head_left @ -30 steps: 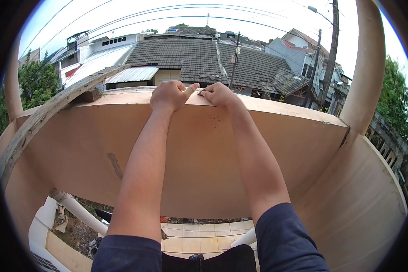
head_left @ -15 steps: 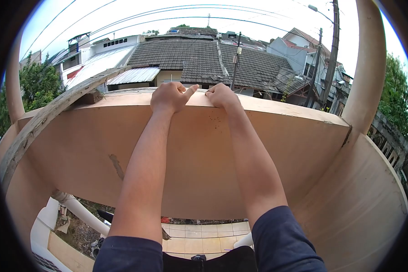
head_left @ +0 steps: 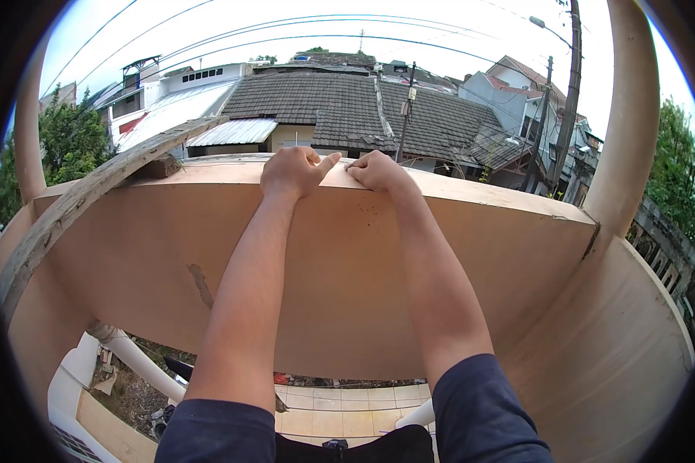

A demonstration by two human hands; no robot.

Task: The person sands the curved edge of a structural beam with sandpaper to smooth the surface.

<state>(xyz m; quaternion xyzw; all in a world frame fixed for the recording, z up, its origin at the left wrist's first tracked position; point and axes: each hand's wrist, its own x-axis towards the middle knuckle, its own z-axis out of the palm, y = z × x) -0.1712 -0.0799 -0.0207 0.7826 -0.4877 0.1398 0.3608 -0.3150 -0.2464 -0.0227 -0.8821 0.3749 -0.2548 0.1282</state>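
Both my arms stretch forward to the top of a peach-painted wall [head_left: 324, 293]. My left hand [head_left: 295, 171] rests at the ledge with its fingers curled and its thumb pointing toward the right hand. Close beside it, a small gap away, my right hand [head_left: 382, 170] has its fingers bent and pressed together on the ledge. Whatever either hand holds is hidden behind the fingers or too small to make out. A few small dark specks mark the wall face just below the right hand.
A long weathered plank [head_left: 93, 193] leans over the wall at left, near a brick-like block [head_left: 158, 166]. Round columns stand at both sides, the right column [head_left: 632, 116] nearer. Far below lies a tiled floor [head_left: 340, 409]. Beyond the wall are tiled roofs [head_left: 301, 100] and overhead wires.
The view has tilted slightly, so the scene sits a little lower. The right hand's fingertips have shifted slightly toward the left hand; both hands stay at the ledge.
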